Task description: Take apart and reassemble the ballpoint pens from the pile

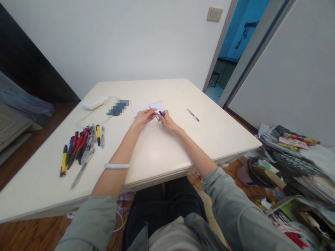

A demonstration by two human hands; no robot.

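Over the middle of the table, my left hand (143,118) pinches a thin dark stick (150,107), perhaps a pen refill, which slants down toward the other hand. My right hand (168,122), close beside it, is closed on a small blue pen part (161,113); the rest of that piece is hidden by the fingers. Under and behind the hands lies a white sheet of paper (138,108). A clear pen with a dark grip (193,115) rests alone to the right of my right hand.
At left is a pile of several pens (81,144), with a yellow-black pen (64,161) and a clear pen (82,168) at its near side. Behind them are a white box-shaped device (94,103) with a cable and a blurred-out dark object (118,108). Clutter fills the floor at right.
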